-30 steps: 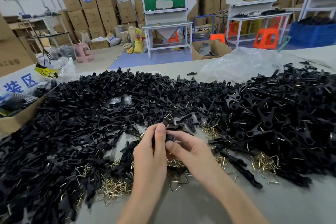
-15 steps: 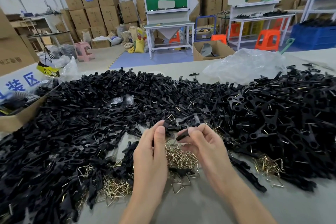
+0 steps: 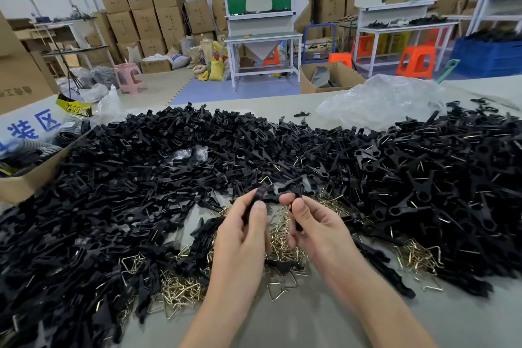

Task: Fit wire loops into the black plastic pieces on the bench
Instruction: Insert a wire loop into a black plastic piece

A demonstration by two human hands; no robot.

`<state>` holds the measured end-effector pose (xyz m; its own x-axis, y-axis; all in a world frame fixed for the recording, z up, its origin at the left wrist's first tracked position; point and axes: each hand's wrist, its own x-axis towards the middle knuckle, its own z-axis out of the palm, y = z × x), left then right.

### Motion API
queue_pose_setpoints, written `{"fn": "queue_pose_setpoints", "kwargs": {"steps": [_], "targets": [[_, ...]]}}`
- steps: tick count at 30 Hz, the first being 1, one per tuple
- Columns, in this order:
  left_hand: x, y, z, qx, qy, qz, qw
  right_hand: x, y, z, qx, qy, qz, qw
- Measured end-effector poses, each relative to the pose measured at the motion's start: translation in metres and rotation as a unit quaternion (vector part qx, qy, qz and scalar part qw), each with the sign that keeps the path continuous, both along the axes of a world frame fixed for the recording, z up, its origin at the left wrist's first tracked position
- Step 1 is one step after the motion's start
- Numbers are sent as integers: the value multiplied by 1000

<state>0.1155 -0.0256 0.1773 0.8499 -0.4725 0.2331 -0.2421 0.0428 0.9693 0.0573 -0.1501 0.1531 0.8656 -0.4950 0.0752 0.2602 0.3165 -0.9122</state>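
Two black plastic pieces are held just above the wire loops (image 3: 282,239), one in the left hand (image 3: 243,237) and one in the right hand (image 3: 319,234).

A black piece (image 3: 260,191) is pinched between the left thumb and curled fingers, and its end sticks up past the fingertips. A second black piece (image 3: 298,224) is gripped between the right thumb and forefinger and hangs down in front of the palm. The two pieces are brought close together; whether they touch cannot be told, nor whether a loop is held with either. The brass-coloured loops are piled on the grey bench (image 3: 296,325) directly under both hands. A heap of bare black pieces (image 3: 118,183) is spread to the left, and a heap of pieces with wire showing (image 3: 440,178) lies to the right.
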Motion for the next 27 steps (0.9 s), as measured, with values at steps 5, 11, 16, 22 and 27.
{"fn": "queue_pose_setpoints", "kwargs": {"steps": [5, 11, 16, 22, 27], "targets": [[1, -1, -4, 32, -28, 4, 999, -1, 2, 1, 30, -15, 12, 999], [0, -1, -3, 33, -33, 15, 999, -4, 3, 3, 39, -13, 51, 998], [-1, -1, 0, 16, -44, 28, 999, -3, 1, 7, 8, -14, 11, 1000], [-2, 0, -1, 18, -46, 7, 999, -1, 0, 4, 30, -27, -13, 999], [-2, 0, -3, 35, -57, 4, 998, -2, 0, 6, 36, -35, -7, 999]]}}
